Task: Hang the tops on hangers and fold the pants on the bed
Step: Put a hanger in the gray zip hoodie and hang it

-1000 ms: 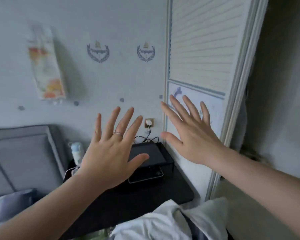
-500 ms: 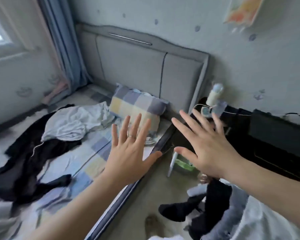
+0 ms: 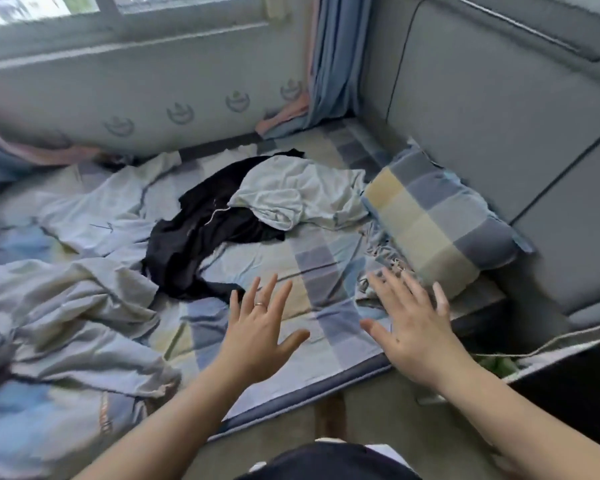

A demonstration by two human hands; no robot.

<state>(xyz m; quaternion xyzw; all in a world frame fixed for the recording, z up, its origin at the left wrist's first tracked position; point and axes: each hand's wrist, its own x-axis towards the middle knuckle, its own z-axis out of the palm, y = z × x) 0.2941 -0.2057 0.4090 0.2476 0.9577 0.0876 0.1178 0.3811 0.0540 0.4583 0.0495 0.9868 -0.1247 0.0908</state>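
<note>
Both grips are spread and hold nothing: the left grip (image 3: 257, 341) and the right grip (image 3: 413, 337) hover over the near edge of the bed (image 3: 326, 258). The black garment (image 3: 201, 233) lies just beyond the left fingertips, its length running away toward the window. A pale top (image 3: 302, 195) rests on its far end. The left grip is nearer.

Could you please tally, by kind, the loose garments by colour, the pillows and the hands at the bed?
black garment: 1
pale grey garment: 1
checked pillow: 1
hands: 2, left hand and right hand, both open
Total: 5; the rumpled pale bedding on the left is not counted, as it may hide clothes.
</note>
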